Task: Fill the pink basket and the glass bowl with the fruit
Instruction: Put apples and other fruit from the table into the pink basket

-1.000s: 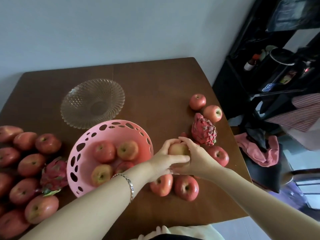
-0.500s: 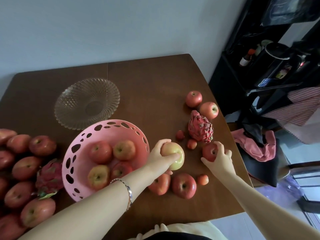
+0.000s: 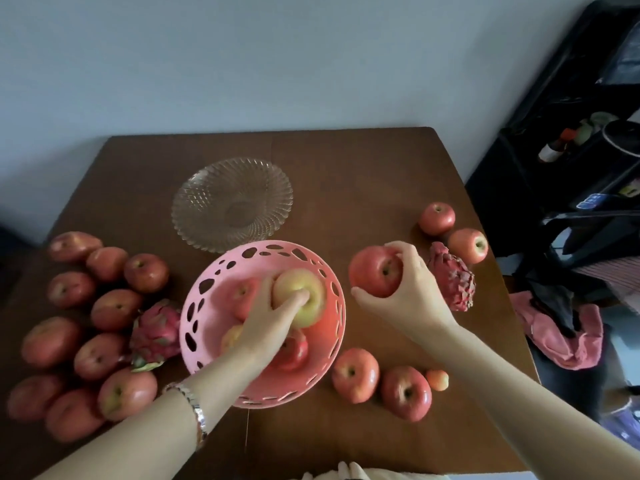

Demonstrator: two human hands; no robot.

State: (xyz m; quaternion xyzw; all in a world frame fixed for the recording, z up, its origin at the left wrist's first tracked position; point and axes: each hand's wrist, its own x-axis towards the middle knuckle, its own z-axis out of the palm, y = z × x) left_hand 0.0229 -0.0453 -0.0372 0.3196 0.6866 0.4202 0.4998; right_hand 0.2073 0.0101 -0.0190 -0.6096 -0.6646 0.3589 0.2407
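Basket stage of a fruit-sorting job. The pink basket (image 3: 333,341) is being filled at the near middle of the table (image 3: 363,174). A yellow-green apple (image 3: 294,280) is being held inside it, toward its far side, by the left hand (image 3: 270,317), whose fingers are curled round it from above. A red apple (image 3: 374,275) is being gripped by the right hand (image 3: 412,289), thumb underneath and fingers wrapped over the top, just right of the basket rim.

Handling: the yellow-green apple is probably being placed. It should be seated in a gap among the fruit below before the fingers are loosened, so that nothing is knocked or bruised. The red apple should be kept back until the left hand is out of the way.

Appearance: the basket is shallow, of plastic, with oval holes cut through its wall. Several apples are lying in it, partly hidden by the arm.

Surroundings: the glass bowl (image 3: 194,188), clear and ribbed, is standing empty just beyond the basket. A heap of apples (image 3: 114,306) and a dragon fruit (image 3: 156,332) are lying to the left. A second dragon fruit (image 3: 452,277) and loose apples (image 3: 407,393) are lying to the right.
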